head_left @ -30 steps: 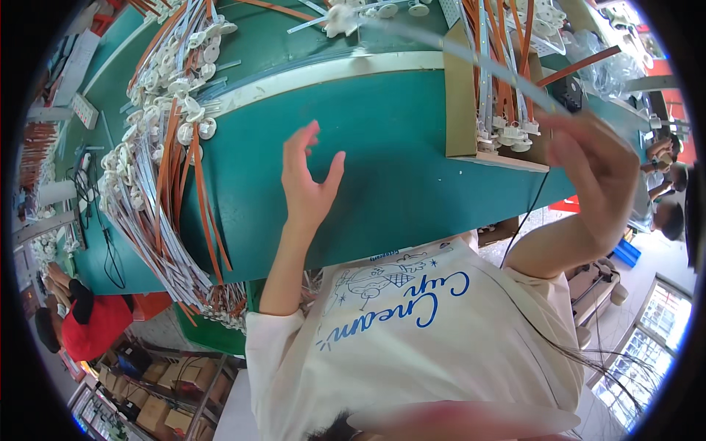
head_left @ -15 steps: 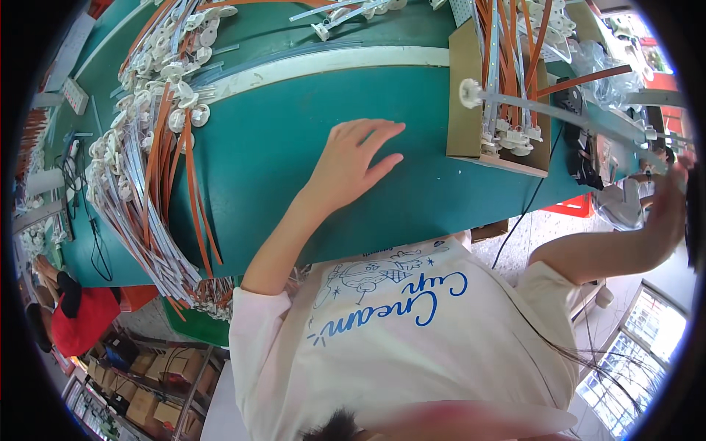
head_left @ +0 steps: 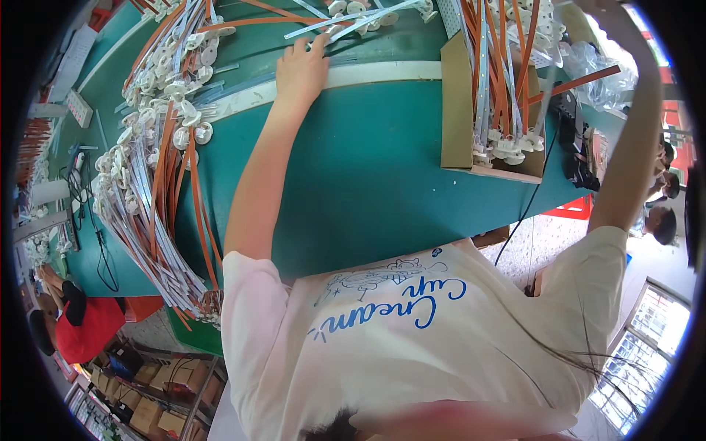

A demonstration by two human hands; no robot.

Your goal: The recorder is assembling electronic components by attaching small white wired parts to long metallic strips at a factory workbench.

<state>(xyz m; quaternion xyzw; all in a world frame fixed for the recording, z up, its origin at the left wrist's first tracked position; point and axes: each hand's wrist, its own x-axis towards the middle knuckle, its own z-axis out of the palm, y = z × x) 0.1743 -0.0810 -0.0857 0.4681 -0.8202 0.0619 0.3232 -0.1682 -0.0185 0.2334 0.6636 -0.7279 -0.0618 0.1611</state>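
Observation:
My left hand [head_left: 301, 67] reaches to the far side of the green table, fingers somewhat apart. Its fingertips are at the near ends of a few pale flat strips [head_left: 360, 26] with white plastic end pieces; a firm hold does not show. My right hand [head_left: 601, 7] is raised at the upper right, beyond a cardboard box [head_left: 457, 110], and is partly cut off by the picture's rim. Orange and pale strips [head_left: 501, 73] stand in the box with their white ends down. A blurred pale strip [head_left: 547, 92] runs along the box's right side; whether my right hand grips it is unclear.
A large pile of pale strips [head_left: 151, 220] with white round ends and orange strips lies along the left. A white raised edging [head_left: 382, 72] curves across the green table [head_left: 353, 169]. Clear plastic bags [head_left: 594, 66] and a black object [head_left: 573, 140] lie right of the box. Another person [head_left: 84, 331] works at far left.
My left hand has moved from mid-table to the strips at the far side. My right hand has risen from the right with the strip it carried, which now appears upright by the box.

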